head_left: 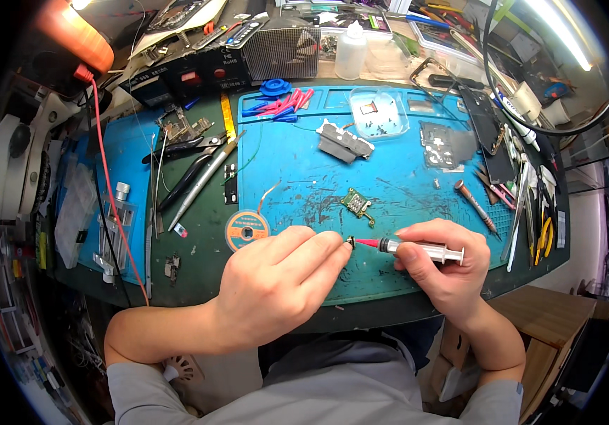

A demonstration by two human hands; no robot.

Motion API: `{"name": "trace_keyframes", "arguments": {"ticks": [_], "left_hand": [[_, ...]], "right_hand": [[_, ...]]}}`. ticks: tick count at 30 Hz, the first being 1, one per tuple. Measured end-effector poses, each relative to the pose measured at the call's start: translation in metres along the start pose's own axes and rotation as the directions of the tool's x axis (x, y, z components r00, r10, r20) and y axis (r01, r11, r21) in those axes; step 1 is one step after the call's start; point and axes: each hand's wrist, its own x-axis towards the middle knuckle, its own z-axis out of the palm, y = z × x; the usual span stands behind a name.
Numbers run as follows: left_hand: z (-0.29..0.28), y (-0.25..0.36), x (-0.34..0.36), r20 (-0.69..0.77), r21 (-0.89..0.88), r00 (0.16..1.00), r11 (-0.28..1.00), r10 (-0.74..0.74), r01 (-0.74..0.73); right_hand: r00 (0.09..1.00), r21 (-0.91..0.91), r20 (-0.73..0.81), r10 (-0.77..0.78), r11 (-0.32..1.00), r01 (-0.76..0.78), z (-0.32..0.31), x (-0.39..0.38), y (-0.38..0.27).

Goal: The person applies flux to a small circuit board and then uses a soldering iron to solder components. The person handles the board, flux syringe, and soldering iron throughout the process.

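"Where's the small dark part [351, 242]?"
"Pinched between the closed fingers of the left hand [276, 280], over the worktop [198, 273]. The right hand [460, 283] grips the syringe [425, 250], pink tip just beside."
"Risk?"
"A slack pinch could drop it; overpressing the plunger might smear it."
"Containers?"
"Clear tray [395, 106]: framed piece [368, 108], dark bits [388, 127]."
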Motion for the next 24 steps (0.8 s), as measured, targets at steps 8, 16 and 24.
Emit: {"name": "trace_keyframes", "arguments": {"ticks": [8,16,24], "left_hand": [[0.0009,-0.0009,-0.0019,-0.003,0.033,1.000,0.999,0.019,-0.019],[0.0014,-0.0009,-0.0025,-0.013,0.031,1.000,0.999,0.021,-0.021],[0.0008,0.0006,-0.0019,0.000,0.036,1.000,0.999,0.011,-0.011]], "right_hand": [[0.989,-0.084,0.039,-0.140,0.986,0.143,-0.0009,0.0012,0.0030],[0.939,-0.234,0.113,-0.325,0.910,0.343,-0.0012,0.0009,-0.0021],[0.925,-0.259,0.106,-0.364,0.888,0.379,-0.0021,-0.0019,-0.0016]]}}
